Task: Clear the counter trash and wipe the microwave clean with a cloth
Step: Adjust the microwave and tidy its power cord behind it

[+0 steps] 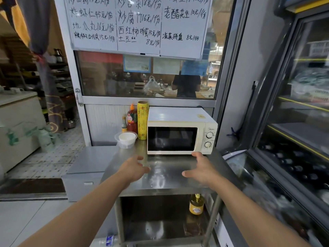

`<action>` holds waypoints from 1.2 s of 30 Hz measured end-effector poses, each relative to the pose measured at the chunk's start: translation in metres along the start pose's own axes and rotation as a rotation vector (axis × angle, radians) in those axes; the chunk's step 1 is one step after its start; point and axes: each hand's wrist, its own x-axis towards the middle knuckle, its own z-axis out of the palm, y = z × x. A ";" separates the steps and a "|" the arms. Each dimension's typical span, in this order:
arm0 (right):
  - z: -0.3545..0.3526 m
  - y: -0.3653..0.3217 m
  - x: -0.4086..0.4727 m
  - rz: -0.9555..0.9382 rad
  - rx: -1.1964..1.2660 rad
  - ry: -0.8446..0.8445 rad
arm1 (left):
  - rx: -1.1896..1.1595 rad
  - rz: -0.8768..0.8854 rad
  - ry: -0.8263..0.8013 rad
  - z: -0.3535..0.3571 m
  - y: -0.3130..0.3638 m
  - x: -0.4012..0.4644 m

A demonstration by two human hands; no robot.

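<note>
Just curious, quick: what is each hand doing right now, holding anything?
Left hand: open, holding nothing.
Right hand: open, holding nothing.

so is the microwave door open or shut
Shut. The microwave door sits flush with the front panel, its dark window facing out; neither hand touches it.

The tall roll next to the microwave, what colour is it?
Yellow, with red print; the roll shows in the head view.

Small eatery: handwritten menu whiteboard (138, 24) with prices, kitchen behind serving window (147, 77), steel bench (160, 175), glass-door drinks fridge (299, 113).
</note>
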 end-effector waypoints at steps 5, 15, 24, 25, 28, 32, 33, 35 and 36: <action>-0.032 0.038 0.004 0.027 -0.001 0.040 | 0.001 0.035 -0.031 0.048 0.028 0.010; -0.117 0.123 0.036 0.071 0.012 0.057 | 0.021 0.096 -0.053 0.159 0.098 0.036; -0.156 0.171 0.079 0.119 0.068 0.079 | 0.066 0.116 -0.111 0.219 0.147 0.076; -0.158 0.175 0.085 0.128 0.074 0.087 | 0.073 0.124 -0.118 0.223 0.151 0.083; -0.163 0.185 0.108 0.160 0.098 0.115 | 0.118 0.151 -0.144 0.232 0.164 0.112; -0.165 0.191 0.143 0.192 0.114 0.149 | 0.131 0.192 -0.185 0.241 0.179 0.159; -0.165 0.192 0.153 0.197 0.120 0.160 | 0.123 0.199 -0.199 0.243 0.182 0.172; -0.164 0.192 0.173 0.211 0.117 0.180 | 0.100 0.209 -0.233 0.245 0.189 0.199; -0.164 0.192 0.183 0.221 0.118 0.191 | 0.098 0.216 -0.251 0.246 0.193 0.212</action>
